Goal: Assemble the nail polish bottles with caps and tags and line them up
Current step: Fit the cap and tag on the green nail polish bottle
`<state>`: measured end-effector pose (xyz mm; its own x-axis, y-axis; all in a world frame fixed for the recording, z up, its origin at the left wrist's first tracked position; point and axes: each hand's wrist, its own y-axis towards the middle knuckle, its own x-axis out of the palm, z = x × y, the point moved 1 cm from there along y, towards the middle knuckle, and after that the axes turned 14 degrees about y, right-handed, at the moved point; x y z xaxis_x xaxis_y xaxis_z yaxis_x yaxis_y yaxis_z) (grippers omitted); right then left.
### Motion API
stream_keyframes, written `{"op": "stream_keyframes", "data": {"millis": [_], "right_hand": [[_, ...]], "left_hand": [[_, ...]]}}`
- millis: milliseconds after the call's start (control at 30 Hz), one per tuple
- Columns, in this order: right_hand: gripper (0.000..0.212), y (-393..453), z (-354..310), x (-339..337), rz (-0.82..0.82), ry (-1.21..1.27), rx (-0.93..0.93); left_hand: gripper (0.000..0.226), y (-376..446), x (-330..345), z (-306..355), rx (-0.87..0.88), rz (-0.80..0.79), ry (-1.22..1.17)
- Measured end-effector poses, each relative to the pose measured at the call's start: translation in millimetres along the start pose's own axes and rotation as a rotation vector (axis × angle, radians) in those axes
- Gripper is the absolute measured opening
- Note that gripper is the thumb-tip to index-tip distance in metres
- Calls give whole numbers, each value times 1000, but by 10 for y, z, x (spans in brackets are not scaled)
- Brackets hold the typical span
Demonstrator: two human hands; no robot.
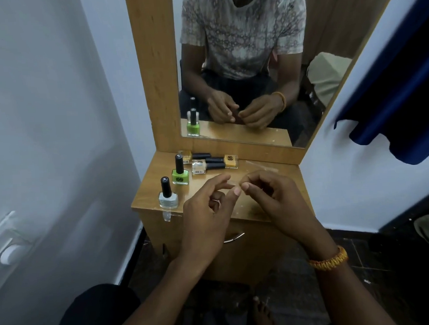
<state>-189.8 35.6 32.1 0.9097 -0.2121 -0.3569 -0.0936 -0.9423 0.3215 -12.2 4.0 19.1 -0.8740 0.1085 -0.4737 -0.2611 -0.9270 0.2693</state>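
Two capped bottles stand upright on the left of the wooden dresser top [155, 190]: a pale grey bottle [168, 197] near the front edge and a green bottle [180, 175] behind it. Three more bottles lie on their sides by the mirror base: a yellow one [187, 155], a clear beige one [200, 166] and an orange-yellow one [229, 161], all with black caps. My left hand [208, 207] and my right hand [272, 196] meet above the top, fingertips pinching a small clear tag [232, 183] between them.
A clear plastic strip [263, 166] lies on the dresser behind my right hand. A mirror [253, 61] rises at the back and reflects the person and the green bottle. A small clear piece [167, 215] hangs at the front edge. White walls flank the narrow dresser; blue cloth [403, 90] hangs right.
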Motion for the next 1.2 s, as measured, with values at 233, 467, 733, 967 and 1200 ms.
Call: {"op": "stream_keyframes", "data": {"millis": [233,467,733,967,1200], "right_hand": [[21,5,-55,-32,-37,230,58],[33,31,-44,-115,65,419,127],[29,43,0,-198,69,445,220],[24,34,-30,-275,3,302,253],[17,36,-16,-258,66,306,270]], "left_hand": [[11,33,-5,-39,-81,35,-205],[13,57,11,-21,-192,-25,-442],[15,14,-8,-46,-285,36,-331],[16,-8,-38,30,-124,162,28],[14,6,-16,59,-83,277,127]]}}
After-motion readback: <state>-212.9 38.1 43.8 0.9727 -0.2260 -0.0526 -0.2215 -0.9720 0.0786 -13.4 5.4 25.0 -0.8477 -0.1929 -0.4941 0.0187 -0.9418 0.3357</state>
